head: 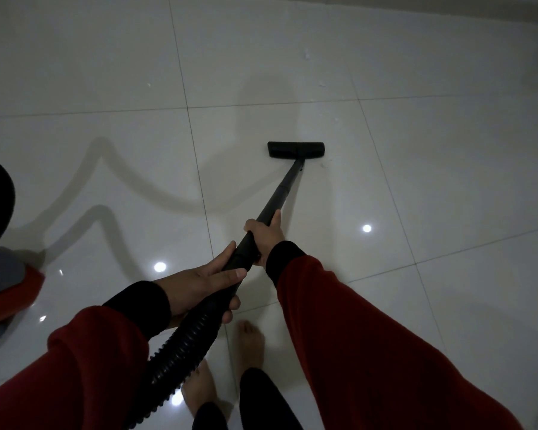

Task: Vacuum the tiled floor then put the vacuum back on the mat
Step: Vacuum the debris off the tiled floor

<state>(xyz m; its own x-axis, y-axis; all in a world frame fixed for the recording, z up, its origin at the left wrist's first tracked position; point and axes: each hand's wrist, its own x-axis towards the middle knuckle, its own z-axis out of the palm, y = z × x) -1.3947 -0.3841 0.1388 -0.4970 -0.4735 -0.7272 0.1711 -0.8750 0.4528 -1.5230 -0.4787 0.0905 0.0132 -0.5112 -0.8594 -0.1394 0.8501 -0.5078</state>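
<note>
Two hands' fingers wrapped round black wand [280,193], glossy white tiled floor [416,150] (ceiling lights mirrored), scattered white crumbs [307,55]

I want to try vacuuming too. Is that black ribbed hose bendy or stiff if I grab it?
Probably bendy: the ribbed hose curves down from the left hand, and ridges like that usually flex. The wand looks stiff, running straight from the right hand to the floor head. That head would likely slide easily on the shiny tiled floor.

Setting: home interior, dim. Evidence: glossy pale tiled floor [385,88] reflecting ceiling lights, bare feet [249,346], red canister vacuum [7,290] (partly cut off at left edge)
</note>
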